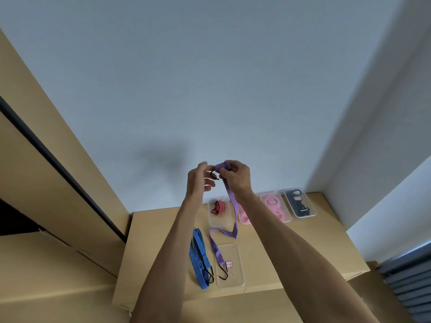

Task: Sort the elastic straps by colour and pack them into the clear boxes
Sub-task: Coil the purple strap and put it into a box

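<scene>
Both hands are raised above the wooden table (303,252). My right hand (235,176) pinches the upper end of a purple elastic strap (234,220), and my left hand (198,180) holds its black hook. The strap hangs down and its far end, with a second hook, lies across an otherwise empty clear box (231,266) at the near edge. A blue striped strap (199,259) lies on the table left of that box. At the back stand clear boxes holding a rolled red strap (218,207), pink straps (274,206) and a black strap (299,203).
Another box with pink straps (243,215) sits partly behind my right forearm. Tan cabinet panels (46,183) rise on the left, a pale wall stands behind the table, and a grey slatted surface (410,283) lies at the lower right.
</scene>
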